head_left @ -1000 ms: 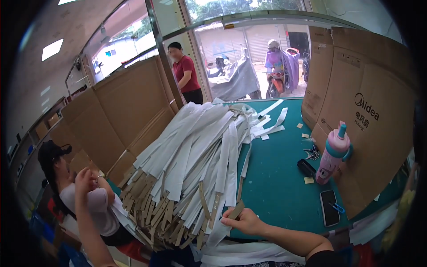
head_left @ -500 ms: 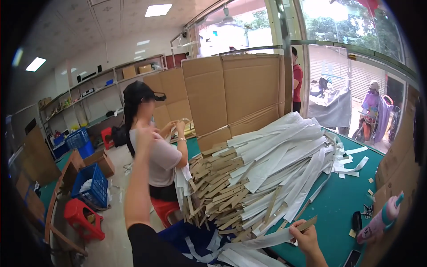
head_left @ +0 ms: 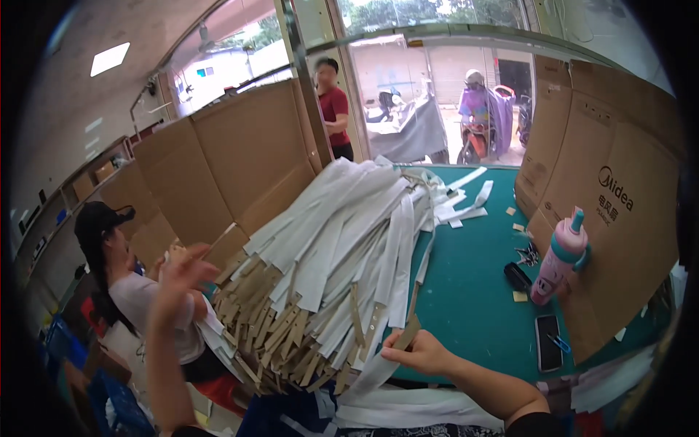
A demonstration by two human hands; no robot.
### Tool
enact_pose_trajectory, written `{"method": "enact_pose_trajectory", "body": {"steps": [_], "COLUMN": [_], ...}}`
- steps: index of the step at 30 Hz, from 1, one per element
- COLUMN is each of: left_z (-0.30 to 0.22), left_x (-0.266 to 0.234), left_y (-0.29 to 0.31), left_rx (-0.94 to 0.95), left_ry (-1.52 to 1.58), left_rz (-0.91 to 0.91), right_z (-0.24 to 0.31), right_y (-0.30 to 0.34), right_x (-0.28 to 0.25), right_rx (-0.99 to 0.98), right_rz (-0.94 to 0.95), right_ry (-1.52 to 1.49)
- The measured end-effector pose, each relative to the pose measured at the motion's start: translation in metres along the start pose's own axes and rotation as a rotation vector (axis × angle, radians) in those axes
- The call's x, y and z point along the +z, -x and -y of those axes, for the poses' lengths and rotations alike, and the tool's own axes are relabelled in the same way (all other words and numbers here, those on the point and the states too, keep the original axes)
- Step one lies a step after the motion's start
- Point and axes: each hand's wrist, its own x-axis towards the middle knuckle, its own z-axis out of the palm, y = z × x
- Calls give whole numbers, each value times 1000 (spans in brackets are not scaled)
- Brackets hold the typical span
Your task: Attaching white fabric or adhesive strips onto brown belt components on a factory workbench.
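My right hand (head_left: 422, 355) is closed on one end of a white fabric strip (head_left: 370, 373), pinching it at its brown stiff tab (head_left: 410, 331). The strip's white length drops toward the table's near edge. My left hand (head_left: 183, 275) is raised at the left, somewhat blurred, its fingers stretched apart with nothing seen in them. Between my hands and beyond them lies a big heap of white strips (head_left: 328, 218). Their brown punched ends (head_left: 273, 328) fan out toward the near left side.
A green table (head_left: 466, 269) carries a pink bottle (head_left: 559, 255), a phone (head_left: 548, 342) and a black case (head_left: 518, 278) at the right. Cardboard panels (head_left: 240, 146) stand behind the heap. A co-worker in a black cap (head_left: 142, 291) works at the left; another person in red (head_left: 333, 109) stands beyond.
My view has swung to the right, bringing the bottle and phone further in. My left hand has come lower, its fingers now spread. The right hand still grips the strip.
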Motion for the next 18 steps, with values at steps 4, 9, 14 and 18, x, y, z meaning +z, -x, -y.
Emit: {"method": "enact_pose_trajectory", "body": {"steps": [4, 9, 14, 18], "left_z": [46, 85, 131, 199], "left_x": [165, 243, 238, 190], "left_y": [34, 70, 79, 102], "left_rx": [60, -112, -323, -552], "left_ry": [114, 291, 336, 199], "left_rz": [931, 1277, 1493, 1524], "right_z": [9, 6, -11, -38], "right_y": [-1, 22, 51, 39], "right_x": [-3, -21, -128, -204], "right_rx": [70, 76, -23, 63], "right_rz": [65, -126, -720, -728], "right_ry": [-70, -209, -540, -537]}}
